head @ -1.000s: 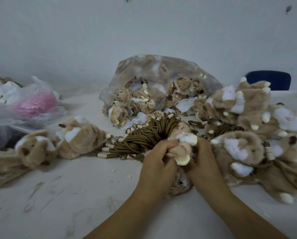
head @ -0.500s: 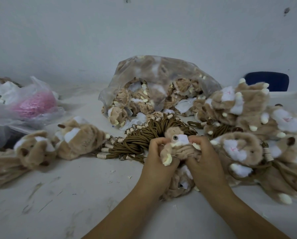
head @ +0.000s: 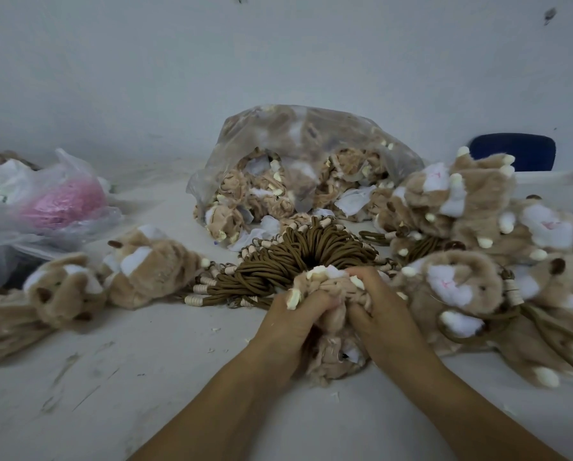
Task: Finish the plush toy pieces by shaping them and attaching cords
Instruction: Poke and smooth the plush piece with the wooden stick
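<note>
A crumpled tan plush piece (head: 331,294) sits bunched upright just before the fanned brown cords (head: 295,261).

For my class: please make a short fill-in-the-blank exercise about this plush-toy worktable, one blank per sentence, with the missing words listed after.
1. The plush piece is gripped ____ the left hand and the right hand.
2. The cords bundled just behind the hands are ____ in colour.
3. The bundle inside the far-left bag is ____.
4. The chair back at the far right is ____.

Missing words: between; brown; pink; blue.
</note>
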`<state>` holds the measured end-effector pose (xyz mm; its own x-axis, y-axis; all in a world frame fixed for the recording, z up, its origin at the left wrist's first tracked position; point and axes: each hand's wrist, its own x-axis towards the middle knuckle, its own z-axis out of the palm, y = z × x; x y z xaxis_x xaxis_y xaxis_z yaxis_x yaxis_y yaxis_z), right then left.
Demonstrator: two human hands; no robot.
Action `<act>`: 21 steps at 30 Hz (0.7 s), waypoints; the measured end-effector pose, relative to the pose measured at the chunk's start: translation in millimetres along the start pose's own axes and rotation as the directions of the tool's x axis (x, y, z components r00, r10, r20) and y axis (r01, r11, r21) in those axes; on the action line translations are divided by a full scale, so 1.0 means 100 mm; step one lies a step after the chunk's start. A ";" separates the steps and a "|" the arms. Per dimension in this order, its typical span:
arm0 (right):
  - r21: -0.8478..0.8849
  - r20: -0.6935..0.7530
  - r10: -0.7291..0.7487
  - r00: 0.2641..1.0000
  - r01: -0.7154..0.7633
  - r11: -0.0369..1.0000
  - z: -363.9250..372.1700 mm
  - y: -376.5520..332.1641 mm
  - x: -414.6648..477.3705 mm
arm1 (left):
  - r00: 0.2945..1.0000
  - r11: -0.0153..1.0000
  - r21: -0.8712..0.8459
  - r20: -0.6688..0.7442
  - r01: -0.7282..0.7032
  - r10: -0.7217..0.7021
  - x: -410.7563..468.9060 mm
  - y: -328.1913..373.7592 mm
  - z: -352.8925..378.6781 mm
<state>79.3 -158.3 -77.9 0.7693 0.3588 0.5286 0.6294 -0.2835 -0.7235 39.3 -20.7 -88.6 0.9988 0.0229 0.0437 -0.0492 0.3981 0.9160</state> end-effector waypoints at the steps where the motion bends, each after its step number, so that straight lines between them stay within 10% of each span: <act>1: -0.007 0.003 -0.005 1.000 0.005 1.000 0.00 0.00 0.01 | 1.000 1.000 -0.002 0.000 0.000 0.000 0.00 0.00 0.01; 21: 0.075 0.082 0.171 0.982 -0.177 0.981 0.00 0.17 0.02 | 0.992 0.979 -0.161 0.005 0.123 -0.124 0.02 0.14 -0.09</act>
<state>91.5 -162.3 -89.1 0.8539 0.3765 0.3593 0.4733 -0.2748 -0.8370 40.8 -6.8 -79.2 0.9972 -0.0310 -0.0681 0.0741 0.5406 0.8380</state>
